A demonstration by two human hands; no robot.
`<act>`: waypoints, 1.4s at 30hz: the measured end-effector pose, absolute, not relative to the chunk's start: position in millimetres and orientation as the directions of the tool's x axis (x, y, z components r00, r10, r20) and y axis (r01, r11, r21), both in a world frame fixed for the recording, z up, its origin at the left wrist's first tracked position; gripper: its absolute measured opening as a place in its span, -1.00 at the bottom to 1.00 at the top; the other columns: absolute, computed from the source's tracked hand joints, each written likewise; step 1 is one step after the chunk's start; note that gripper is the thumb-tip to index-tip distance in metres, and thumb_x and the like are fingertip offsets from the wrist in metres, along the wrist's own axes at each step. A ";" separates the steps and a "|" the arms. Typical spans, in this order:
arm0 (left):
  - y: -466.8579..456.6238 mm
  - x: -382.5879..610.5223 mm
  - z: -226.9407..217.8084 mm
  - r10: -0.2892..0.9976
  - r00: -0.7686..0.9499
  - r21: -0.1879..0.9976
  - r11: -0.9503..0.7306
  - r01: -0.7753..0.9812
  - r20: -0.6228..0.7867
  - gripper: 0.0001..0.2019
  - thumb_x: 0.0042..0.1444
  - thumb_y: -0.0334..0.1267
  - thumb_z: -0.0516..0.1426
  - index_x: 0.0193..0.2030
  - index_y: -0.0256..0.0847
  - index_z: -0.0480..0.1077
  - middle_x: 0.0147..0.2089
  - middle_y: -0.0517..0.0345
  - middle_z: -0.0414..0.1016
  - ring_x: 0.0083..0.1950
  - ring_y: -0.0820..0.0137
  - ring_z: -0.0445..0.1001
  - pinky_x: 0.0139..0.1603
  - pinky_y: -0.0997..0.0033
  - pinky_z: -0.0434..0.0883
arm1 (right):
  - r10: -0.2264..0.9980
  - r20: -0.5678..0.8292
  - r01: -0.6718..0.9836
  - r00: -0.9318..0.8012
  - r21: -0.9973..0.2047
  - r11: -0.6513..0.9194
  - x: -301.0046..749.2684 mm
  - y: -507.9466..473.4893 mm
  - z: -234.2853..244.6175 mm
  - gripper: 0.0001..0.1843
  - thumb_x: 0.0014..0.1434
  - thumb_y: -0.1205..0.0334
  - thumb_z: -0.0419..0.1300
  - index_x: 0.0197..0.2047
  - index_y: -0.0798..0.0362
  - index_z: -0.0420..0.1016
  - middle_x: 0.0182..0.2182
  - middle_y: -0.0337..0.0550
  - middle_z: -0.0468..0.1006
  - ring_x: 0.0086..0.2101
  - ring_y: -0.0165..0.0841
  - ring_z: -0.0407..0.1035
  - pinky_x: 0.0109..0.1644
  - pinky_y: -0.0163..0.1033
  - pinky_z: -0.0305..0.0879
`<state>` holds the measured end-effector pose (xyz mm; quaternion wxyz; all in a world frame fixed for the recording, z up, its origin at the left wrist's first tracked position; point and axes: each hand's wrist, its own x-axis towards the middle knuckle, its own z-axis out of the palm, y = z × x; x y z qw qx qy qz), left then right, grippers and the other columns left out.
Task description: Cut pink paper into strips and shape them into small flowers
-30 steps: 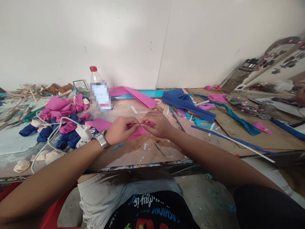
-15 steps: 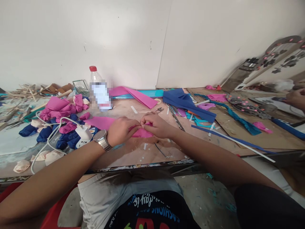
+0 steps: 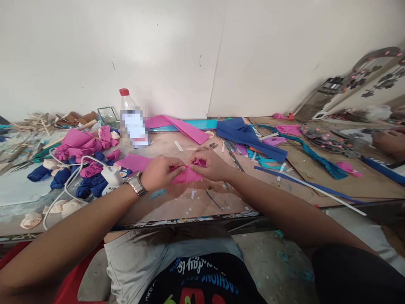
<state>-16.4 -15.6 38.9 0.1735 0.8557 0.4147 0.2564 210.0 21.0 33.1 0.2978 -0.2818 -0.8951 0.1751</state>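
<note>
My left hand, with a metal watch on its wrist, pinches one end of a pink foam strip just above the worktable. My right hand pinches the same strip from the other side, fingertips almost meeting those of the left. Behind my left hand more of the pink strip lies flat on the table. Both hands are closed on the strip.
A white glue gun with its cord lies left of my hands, among pink and blue foam roses. A plastic bottle stands behind. Blue foam sheets, strips and scraps lie to the right. Another person's hand is at the far right.
My hands stayed together on the pink strip, shifting slightly as the fingers worked it. The other person's hand at the far right moved lower.
</note>
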 end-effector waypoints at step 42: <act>-9.2 -21.0 37.2 0.810 0.562 0.678 -0.508 0.532 0.167 -0.75 0.12 -0.42 0.03 -0.20 -0.24 0.53 -0.32 0.19 0.54 -0.32 0.40 0.41 -0.26 0.41 0.28 | 0.449 0.554 0.367 -0.701 -0.259 0.893 213.6 21.1 33.1 -0.87 0.26 0.22 0.26 -0.30 -0.05 0.64 -0.40 -0.24 0.67 -0.31 -0.34 0.52 0.16 -0.05 0.07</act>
